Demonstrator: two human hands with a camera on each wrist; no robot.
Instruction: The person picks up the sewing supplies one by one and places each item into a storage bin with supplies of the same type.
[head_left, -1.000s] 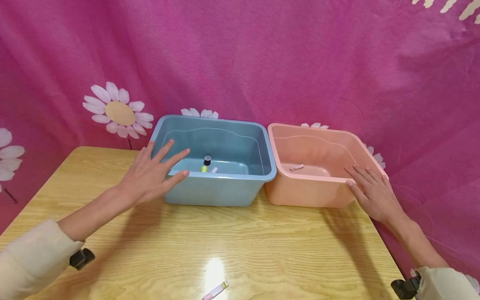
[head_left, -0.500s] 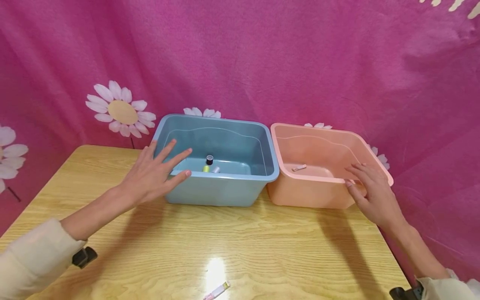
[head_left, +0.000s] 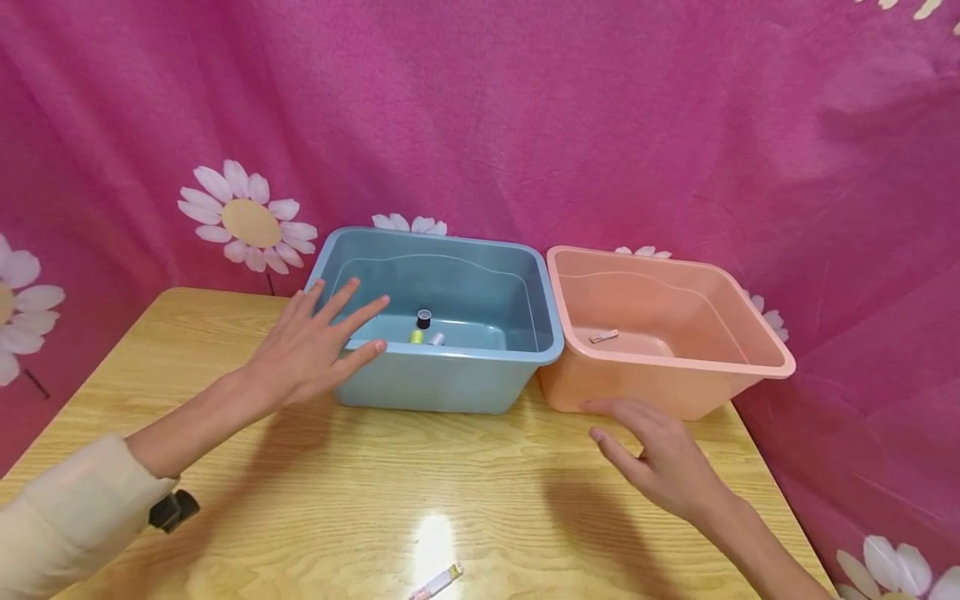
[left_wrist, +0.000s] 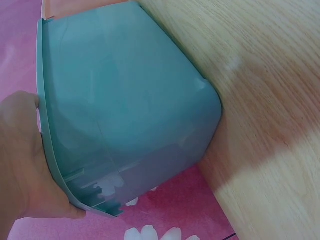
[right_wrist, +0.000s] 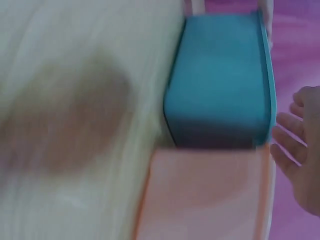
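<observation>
My left hand (head_left: 303, 354) rests at the left front corner of a blue plastic bin (head_left: 442, 383), fingers spread over its rim. The left wrist view shows that hand against the rim from the side. In the bin lie what look like small thread spools: one black (head_left: 423, 318), one yellow (head_left: 416, 337) and one whitish (head_left: 437, 339). My right hand (head_left: 667, 458) hovers in front of a pink bin (head_left: 600, 379), fingers loosely bent and holding nothing. Inside the pink bin lies a small pale clipper-like item (head_left: 603, 336).
A slim white-and-pink item (head_left: 438, 581) with a gold-coloured end lies near the front of the wooden table (head_left: 390, 475), cut off by the frame. Both bins stand side by side before a magenta flowered cloth (head_left: 525, 125).
My right hand has left the pink bin's right front rim and moved left and toward me, its fingers bending a little. The left hand has stayed at the blue bin.
</observation>
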